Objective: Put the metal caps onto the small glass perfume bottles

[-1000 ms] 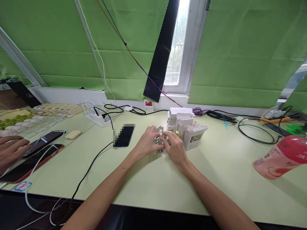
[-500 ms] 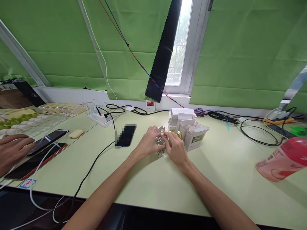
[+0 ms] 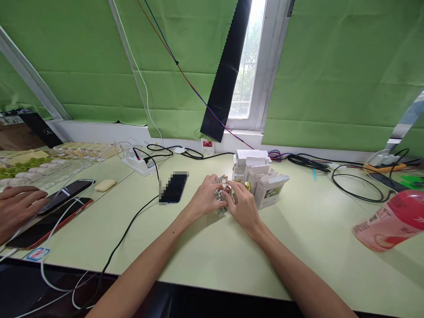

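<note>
Several small clear glass bottles (image 3: pixel 221 211) with shiny tops stand in a tight cluster on the table. My left hand (image 3: pixel 206 195) curls around their left side, its thumb across the front. From the right, my right hand (image 3: pixel 244 205) closes on the same cluster, with the thumb near the left thumb and the fingers bent over the tops. Fingers cover much of the glass, so single bottles are hard to tell apart. A gold cap (image 3: pixel 248 186) shows just beyond my right hand. Open white cartons (image 3: pixel 267 194) stand close behind it.
A dark phone (image 3: pixel 179 185) lies left of my hands. Another person's hand (image 3: pixel 21 210) rests at far left beside two more phones. A pink bottle with a red cap (image 3: pixel 387 221) leans at right. Black cables (image 3: pixel 308 162) and a power strip (image 3: pixel 141 165) line the wall.
My right hand's fingers have shifted slightly over the bottle tops, and a reddish fingertip or top shows more between the hands. Otherwise both hands stay in place.
</note>
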The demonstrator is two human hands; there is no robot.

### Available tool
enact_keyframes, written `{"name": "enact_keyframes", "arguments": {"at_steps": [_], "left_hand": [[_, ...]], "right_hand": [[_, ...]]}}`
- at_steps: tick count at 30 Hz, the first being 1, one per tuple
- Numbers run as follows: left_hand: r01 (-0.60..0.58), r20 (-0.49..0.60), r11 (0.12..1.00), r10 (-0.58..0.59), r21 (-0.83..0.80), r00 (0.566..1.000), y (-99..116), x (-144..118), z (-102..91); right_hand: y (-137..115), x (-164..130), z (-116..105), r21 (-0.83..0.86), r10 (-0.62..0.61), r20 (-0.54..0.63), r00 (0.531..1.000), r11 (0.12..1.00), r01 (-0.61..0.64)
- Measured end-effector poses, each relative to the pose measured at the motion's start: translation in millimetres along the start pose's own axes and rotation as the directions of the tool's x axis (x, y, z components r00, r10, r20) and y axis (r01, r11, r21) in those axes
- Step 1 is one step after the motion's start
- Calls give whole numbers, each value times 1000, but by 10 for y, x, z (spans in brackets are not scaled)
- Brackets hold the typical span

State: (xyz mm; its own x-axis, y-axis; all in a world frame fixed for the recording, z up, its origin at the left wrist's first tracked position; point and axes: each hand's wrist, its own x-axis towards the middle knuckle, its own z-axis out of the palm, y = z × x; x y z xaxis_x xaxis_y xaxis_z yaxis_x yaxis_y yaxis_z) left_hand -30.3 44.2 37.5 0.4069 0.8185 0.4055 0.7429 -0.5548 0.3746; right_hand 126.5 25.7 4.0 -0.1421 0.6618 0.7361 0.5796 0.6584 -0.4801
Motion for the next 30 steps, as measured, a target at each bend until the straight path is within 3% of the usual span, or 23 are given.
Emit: {"name": "enact_keyframes", "arguments": {"at_steps": [16,30], "left_hand": [[-10,-3,1000,10,-8,1000,19,3,-7],[3,3,1000,-3,-22,1000,11,6,-9]], "right_hand": [[20,20,20,-66,2,2,1000,998,-2],[15,6,1,18,-18,6,1000,1000,17]]}}
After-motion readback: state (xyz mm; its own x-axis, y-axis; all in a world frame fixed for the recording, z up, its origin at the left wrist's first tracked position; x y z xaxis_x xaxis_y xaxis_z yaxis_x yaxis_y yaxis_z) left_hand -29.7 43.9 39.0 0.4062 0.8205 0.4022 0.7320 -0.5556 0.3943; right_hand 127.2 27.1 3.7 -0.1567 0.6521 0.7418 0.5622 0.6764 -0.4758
